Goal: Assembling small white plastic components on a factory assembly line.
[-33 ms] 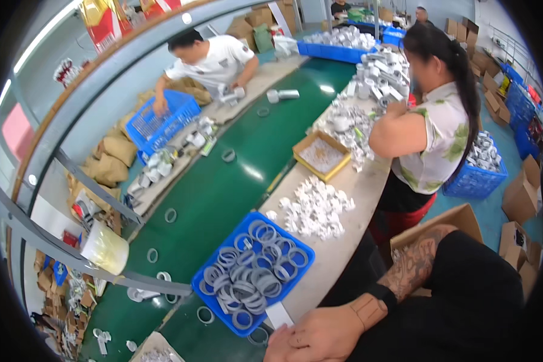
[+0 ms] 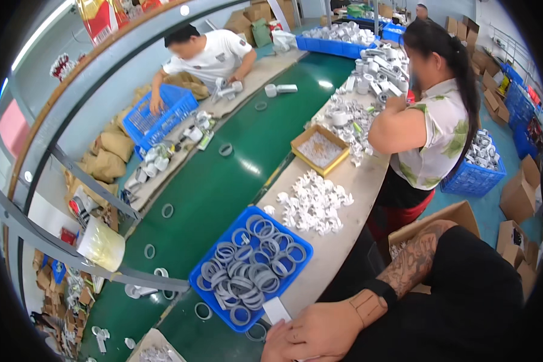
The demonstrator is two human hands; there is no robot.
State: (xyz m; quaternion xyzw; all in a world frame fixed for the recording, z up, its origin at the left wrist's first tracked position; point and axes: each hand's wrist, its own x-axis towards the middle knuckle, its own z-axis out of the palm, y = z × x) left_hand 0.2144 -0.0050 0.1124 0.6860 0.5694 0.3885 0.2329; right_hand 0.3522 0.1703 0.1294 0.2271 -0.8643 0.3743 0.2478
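My right hand (image 2: 320,332) is at the bottom edge, its tattooed forearm with a black wristband coming in from the right. Its fingers are curled and partly cut off by the frame; a sliver of something white shows beneath them. Just beyond the knuckles a flat white rectangular piece (image 2: 276,311) lies against the near corner of a blue tray (image 2: 308,256). Grey rings (image 2: 265,279) fill that tray in a loose heap. A single ring (image 2: 256,332) sits beside the tray's near corner. My left hand is not in view.
White plastic pieces (image 2: 312,205) are piled past the tray, before a yellow-rimmed box (image 2: 320,172). A green conveyor belt (image 2: 211,187) carries scattered rings. A co-worker (image 2: 434,120) stands at right, another (image 2: 205,57) across the belt. A grey metal frame (image 2: 157,282) spans the left.
The whole view has shifted slightly, so things sit a little higher and further left. My right hand keeps almost the same place and curled pose; more white shows beneath it.
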